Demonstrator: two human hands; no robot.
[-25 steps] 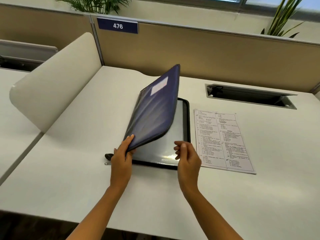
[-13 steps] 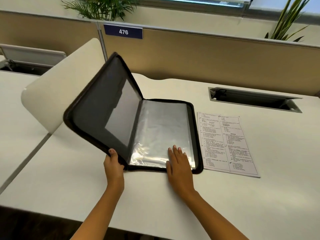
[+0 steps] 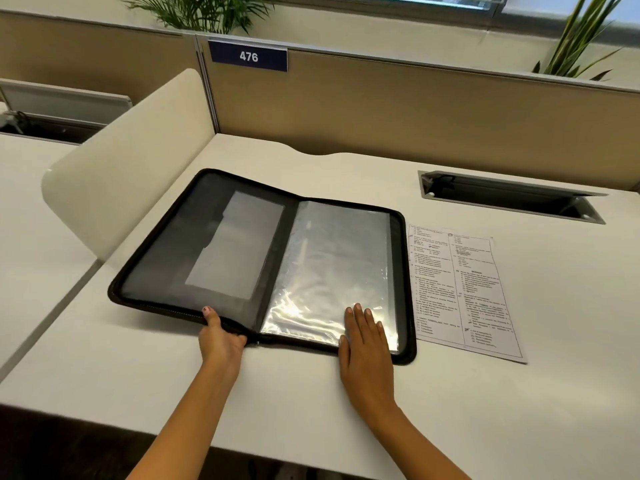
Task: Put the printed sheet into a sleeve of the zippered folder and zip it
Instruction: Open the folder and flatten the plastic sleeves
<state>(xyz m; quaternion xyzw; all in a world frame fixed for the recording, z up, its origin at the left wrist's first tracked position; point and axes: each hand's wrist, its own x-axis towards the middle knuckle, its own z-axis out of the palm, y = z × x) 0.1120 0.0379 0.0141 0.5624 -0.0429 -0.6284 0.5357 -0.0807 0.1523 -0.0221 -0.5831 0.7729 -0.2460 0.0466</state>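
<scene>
Pinching the near edge of the left cover, the left hand [image 3: 221, 337] is seen with its thumb laid on top of the zipper border and its other fingers tucked underneath, so this grip is closed on the zippered folder [image 3: 263, 261]. The right hand [image 3: 365, 341] is laid flat and spread, holding nothing, with its palm over the near edge and its fingertips pressed on the top clear sleeve [image 3: 336, 265] at the near right corner.

The folder is laid open on the worktop [image 3: 104, 368], its left cover apparently raised a little at the near edge where it is gripped, its right half flat. The printed sheet [image 3: 460, 289] is found on the worktop just beside the folder's right edge, its left margin close to or slightly under the black border, and it is touched by neither hand.

As a judgement, only the opening is done: the zipper is undone and the sleeves are exposed. The sheet is not yet picked up, no sleeve mouth is seen parted, and the slipping in, the closing and the zipping all remain.

Counted: one folder, one printed sheet, two hands. The sleeves form a stack whose number cannot be told; one pale panel [image 3: 239, 244] is seen behind the left cover's mesh pocket. Beyond, one cable hatch [image 3: 509, 195], one number plate reading 476 [image 3: 248, 56] and two plants are counted
</scene>
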